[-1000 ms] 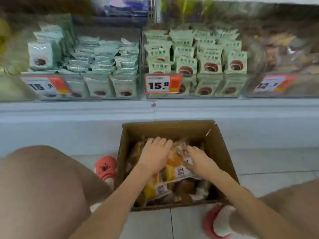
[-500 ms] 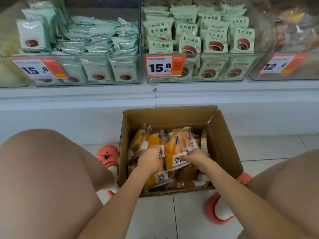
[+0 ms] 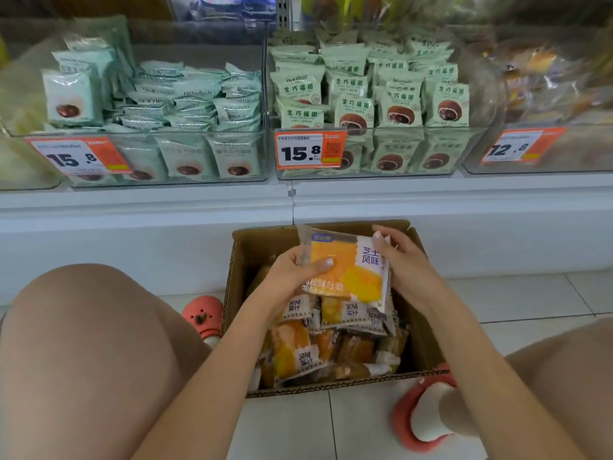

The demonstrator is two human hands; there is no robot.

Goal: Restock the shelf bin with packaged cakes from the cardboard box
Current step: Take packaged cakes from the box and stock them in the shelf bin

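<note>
Blurred right-hand bin (image 3: 547, 151) contents; box (image 3: 428, 346) bottom under packets (image 3: 298, 350).

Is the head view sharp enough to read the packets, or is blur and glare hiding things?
Head view: held orange packet and middle price tag read sharply; the right-hand bin is smeared and hazy; the shelf edge bows from wide-angle distortion.

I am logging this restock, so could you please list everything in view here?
held cake pack: one, orange and white, above the box
cardboard box: one, brown, on the floor
boxed cake packs: many, orange, inside the box
shelf bins: at least three, clear, on the white shelf
green packs: many, pale green, in two bins
price tags: three, orange and white, on the bin fronts
slippers: two, coral, beside the box
left hand: grips the pack's left edge
right hand: holds its right edge
</note>
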